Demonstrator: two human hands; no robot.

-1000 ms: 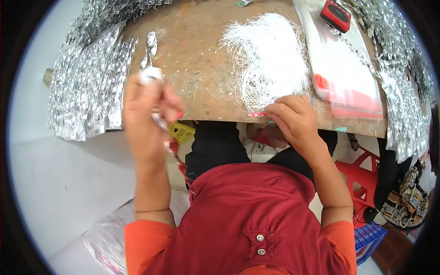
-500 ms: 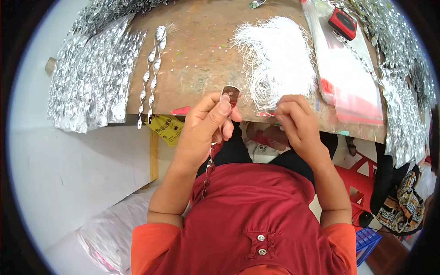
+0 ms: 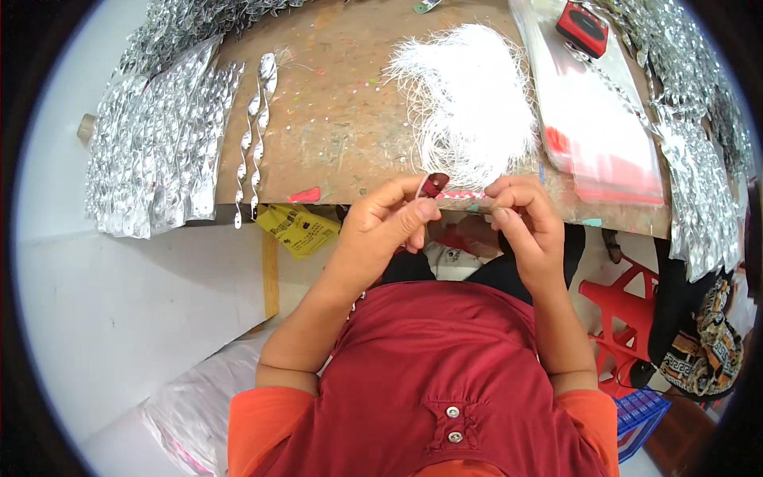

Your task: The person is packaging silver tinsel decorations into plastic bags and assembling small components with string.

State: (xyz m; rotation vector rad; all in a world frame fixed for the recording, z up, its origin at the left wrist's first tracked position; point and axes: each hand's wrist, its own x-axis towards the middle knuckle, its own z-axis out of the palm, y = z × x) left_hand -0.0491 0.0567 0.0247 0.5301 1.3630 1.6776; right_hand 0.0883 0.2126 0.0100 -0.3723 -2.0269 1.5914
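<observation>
My left hand (image 3: 391,226) is closed in a pinch on a shiny twisted foil strip (image 3: 434,185). The strip's flat end sticks up past the fingertips and mirrors dark red. Its lower part (image 3: 358,304) shows beside my left forearm, over the red apron. To the right, my right hand (image 3: 528,222) holds its thumb and fingers together at the table's front edge. What it pinches is too fine to make out. Just beyond the hands lies a bundle of thin white strings (image 3: 473,103) on the brown table (image 3: 334,127).
Twisted silver strips (image 3: 258,119) and a silver pile (image 3: 159,143) lie at the left. Clear plastic bags (image 3: 600,119) and a red device (image 3: 583,30) are on the right, beside more silver strips (image 3: 695,191). A yellow bag (image 3: 298,230) hangs below the edge. A red stool (image 3: 620,310) stands at right.
My left hand has moved right and slightly nearer, tilting the strip's end toward the right. My right hand has come down a little from the strings' near edge, its fingers still together.
</observation>
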